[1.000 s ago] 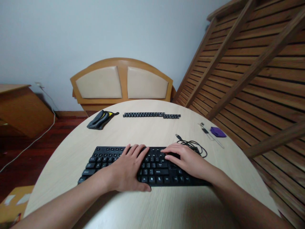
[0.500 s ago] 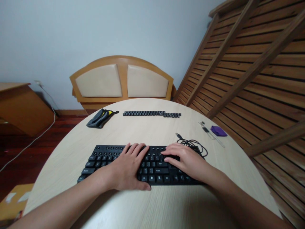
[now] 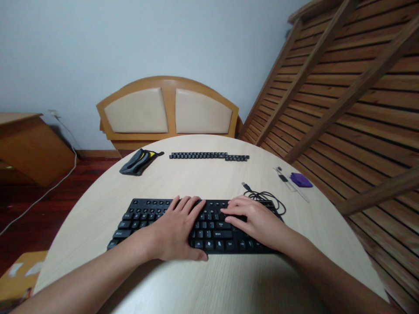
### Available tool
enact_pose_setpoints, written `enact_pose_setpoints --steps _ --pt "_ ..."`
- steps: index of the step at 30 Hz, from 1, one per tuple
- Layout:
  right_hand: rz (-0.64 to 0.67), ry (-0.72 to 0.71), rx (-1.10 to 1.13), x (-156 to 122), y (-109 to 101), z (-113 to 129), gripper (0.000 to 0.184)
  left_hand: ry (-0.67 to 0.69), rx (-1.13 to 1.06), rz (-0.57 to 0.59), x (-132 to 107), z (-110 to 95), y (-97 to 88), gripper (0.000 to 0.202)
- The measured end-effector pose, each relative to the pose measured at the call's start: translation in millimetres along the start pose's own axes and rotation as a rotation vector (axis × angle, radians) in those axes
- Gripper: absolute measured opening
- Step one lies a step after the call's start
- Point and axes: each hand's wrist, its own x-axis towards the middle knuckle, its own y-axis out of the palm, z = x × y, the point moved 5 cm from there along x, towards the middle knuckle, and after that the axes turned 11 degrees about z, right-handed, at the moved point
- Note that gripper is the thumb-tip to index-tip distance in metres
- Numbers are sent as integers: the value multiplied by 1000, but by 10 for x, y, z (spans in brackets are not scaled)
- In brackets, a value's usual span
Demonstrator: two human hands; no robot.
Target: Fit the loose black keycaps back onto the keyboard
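Keyboard (image 3: 222,234): black, lying beneath both my hands.
Left hand (image 3: 176,230): I have it spread wide over the keyboard's middle, fingertips at the far edge, thumb at the near one.
Right hand (image 3: 257,219): curled, thumb and fingertips narrowly apart above the keys; whether I pinch one, I cannot tell.
Cable (image 3: 263,195): coiled just beyond my right hand.
Keycaps (image 3: 198,155): lined up well beyond both hands.
Purple cloth (image 3: 301,180): farther out, right of my right hand.
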Motion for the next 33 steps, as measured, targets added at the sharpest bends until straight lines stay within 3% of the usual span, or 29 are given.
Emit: enact_pose_setpoints --steps 7,33 --pt "-20 12 -9 -8 8 24 22 -31 3 51 -3 -21 -21 121" --pt "-97 60 -16 -1 -2 48 16 19 -10 -16 -3 11 11 120"
